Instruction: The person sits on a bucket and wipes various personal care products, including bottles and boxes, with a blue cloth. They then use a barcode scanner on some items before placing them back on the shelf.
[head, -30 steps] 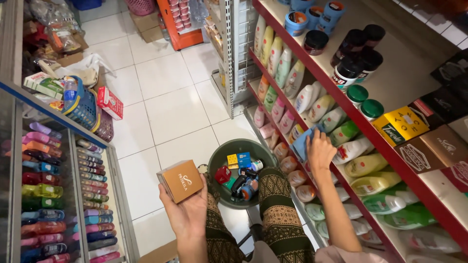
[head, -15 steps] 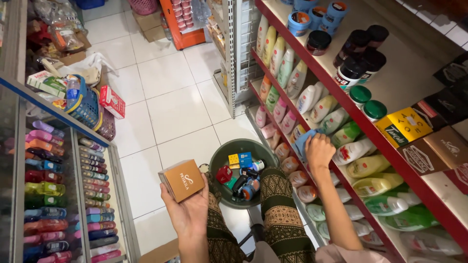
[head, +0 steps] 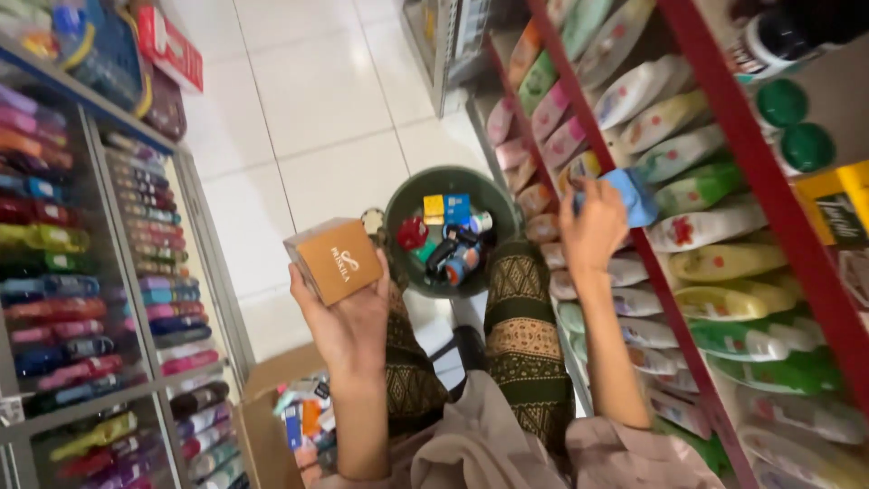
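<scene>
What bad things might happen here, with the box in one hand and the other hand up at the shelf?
The left hand holds the small orange box only by its lower edge, so it might slip and drop. The right hand presses a blue cloth against tightly packed pouches on the red shelf; a push could knock some down. The green bucket sits close by the knees and might tip.

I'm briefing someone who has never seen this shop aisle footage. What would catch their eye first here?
Probably the small orange-brown box held up in the left hand at the centre of the view. Next, the right hand pressing a blue cloth against the red shelf, which is packed with pastel bottles. Between the hands, on the white tiled floor, stands a dark green bucket of small colourful items.
</scene>
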